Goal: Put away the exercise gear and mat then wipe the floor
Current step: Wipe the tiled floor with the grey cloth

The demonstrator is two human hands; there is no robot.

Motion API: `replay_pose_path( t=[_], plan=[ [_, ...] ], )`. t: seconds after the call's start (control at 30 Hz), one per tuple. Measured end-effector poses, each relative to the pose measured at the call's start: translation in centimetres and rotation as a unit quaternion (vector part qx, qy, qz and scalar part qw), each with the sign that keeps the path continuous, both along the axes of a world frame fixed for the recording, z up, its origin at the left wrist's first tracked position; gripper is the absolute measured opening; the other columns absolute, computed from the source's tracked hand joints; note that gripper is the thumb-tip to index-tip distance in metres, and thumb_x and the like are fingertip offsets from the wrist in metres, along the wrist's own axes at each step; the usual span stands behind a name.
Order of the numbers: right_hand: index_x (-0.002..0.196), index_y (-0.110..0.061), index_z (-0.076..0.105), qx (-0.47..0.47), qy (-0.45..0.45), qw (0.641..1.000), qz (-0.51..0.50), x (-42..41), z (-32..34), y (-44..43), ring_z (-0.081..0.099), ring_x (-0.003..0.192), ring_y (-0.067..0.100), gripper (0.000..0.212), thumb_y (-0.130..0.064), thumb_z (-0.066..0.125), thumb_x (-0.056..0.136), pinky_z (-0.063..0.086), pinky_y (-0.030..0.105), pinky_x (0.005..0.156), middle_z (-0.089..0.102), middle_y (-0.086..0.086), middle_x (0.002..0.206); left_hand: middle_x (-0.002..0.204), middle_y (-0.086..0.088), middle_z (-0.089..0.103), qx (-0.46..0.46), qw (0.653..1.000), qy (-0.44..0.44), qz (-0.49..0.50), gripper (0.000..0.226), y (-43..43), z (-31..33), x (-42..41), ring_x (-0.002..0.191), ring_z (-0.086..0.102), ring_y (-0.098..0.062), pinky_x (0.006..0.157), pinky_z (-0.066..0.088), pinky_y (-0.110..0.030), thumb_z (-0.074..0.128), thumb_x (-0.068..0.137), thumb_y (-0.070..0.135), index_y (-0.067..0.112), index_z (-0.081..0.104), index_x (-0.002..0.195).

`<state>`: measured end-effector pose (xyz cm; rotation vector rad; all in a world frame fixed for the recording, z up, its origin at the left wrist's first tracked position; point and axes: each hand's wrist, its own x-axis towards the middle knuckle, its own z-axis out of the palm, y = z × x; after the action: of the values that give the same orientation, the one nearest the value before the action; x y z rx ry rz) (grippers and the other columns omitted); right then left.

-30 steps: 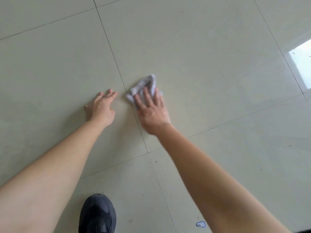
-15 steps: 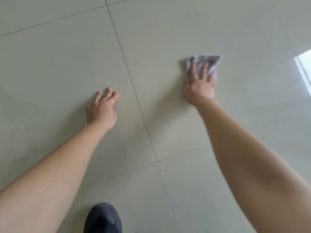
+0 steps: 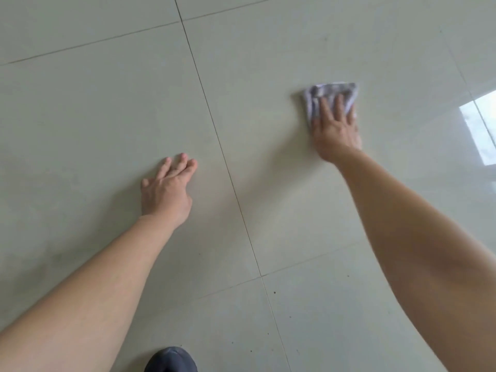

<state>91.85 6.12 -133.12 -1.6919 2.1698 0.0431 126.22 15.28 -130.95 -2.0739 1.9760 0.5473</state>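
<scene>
The right hand (image 3: 335, 127) is pressing flat, fingers spread, on a crumpled grey cloth (image 3: 331, 96) lying on the pale tiled floor (image 3: 107, 116) (right of the long grout line). The left hand (image 3: 166, 191) is resting empty on the tiles, fingers loosely extended, well apart from the cloth. A dark shoe (image 3: 171, 361) is showing at the bottom edge.

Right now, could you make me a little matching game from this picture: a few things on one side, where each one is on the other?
Things:
1. cloth
2. left hand
3. dark shoe
4. bright reflection

Places:
A. bottom edge of the view
B. under the right hand
C. far right, on the tile
D. flat on bare floor, left of the long grout line

Pairs: 1-B, 2-D, 3-A, 4-C
</scene>
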Motion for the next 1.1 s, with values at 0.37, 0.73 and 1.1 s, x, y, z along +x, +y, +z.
replay_pose_path(
  t=[0.37,0.73,1.1],
  plan=[
    [0.161,-0.038,0.008,-0.002,-0.05,0.97,0.237,16.3,0.6,1.1,-0.011,0.155,0.033,0.058,-0.027,0.03,0.107,-0.003,0.044,0.126,-0.005,0.001,0.17,0.122,-0.012,0.068,-0.225,0.972,0.073,-0.013,0.05,-5.9,-1.0,2.7,0.104,0.061,-0.036,0.093,0.042,-0.046,0.044,0.075,0.01,0.012,0.068,0.118],
    [0.162,-0.025,0.01,0.008,0.025,0.999,-0.04,2.0,-0.7,-6.6,-0.006,0.154,0.037,0.065,-0.044,0.019,0.1,-0.002,0.048,0.125,0.001,0.018,0.168,0.166,-0.003,-0.006,-0.136,0.991,-0.003,0.018,0.065,-14.3,-5.8,-0.3,0.152,-0.007,-0.017,0.118,-0.005,-0.06,0.016,0.103,0.043,0.011,0.002,0.157],
    [0.159,-0.042,0.014,0.036,-0.019,0.963,0.268,16.0,1.5,-9.1,-0.007,0.155,0.035,0.054,-0.04,0.03,0.108,0.002,0.045,0.125,-0.001,0.0,0.17,0.165,-0.011,0.011,-0.092,0.995,0.027,0.005,0.068,-14.3,-4.7,-0.2,0.152,0.006,-0.027,0.116,0.003,-0.067,0.019,0.098,0.044,0.005,0.019,0.155]
  ],
)
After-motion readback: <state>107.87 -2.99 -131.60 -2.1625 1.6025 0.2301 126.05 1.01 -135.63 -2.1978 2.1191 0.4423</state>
